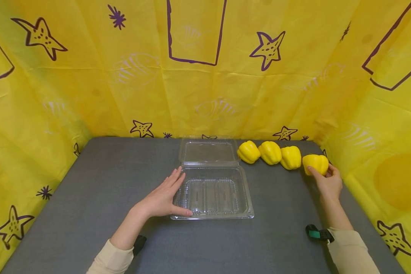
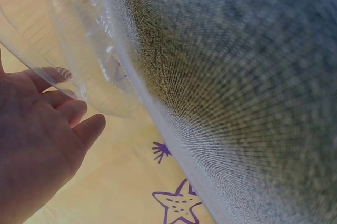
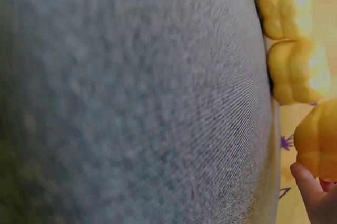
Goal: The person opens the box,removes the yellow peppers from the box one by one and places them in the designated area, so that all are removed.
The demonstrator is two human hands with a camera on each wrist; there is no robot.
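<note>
At the right end of a row, my right hand [image 1: 330, 184] grips a yellow bell pepper [image 1: 315, 163] between thumb and fingers. The right wrist view shows the thumb against the lower side of that pepper [image 3: 318, 140]. Three more yellow bell peppers [image 1: 270, 153] lie to its left, side by side. My left hand [image 1: 161, 199] rests along the left rim of a clear plastic clamshell box [image 1: 245, 190], fingers straight and spread, thumb at the front corner. The box's lid [image 1: 209, 152] is folded back behind it. In the left wrist view, the fingertips overlap the clear plastic [image 2: 79, 77].
The box and peppers are on a grey table [image 1: 106, 182]. Yellow cloth [image 1: 205, 95] printed with starfish and fish hangs behind the table and along both sides. A black band with a green patch [image 1: 315, 234] is on my right wrist.
</note>
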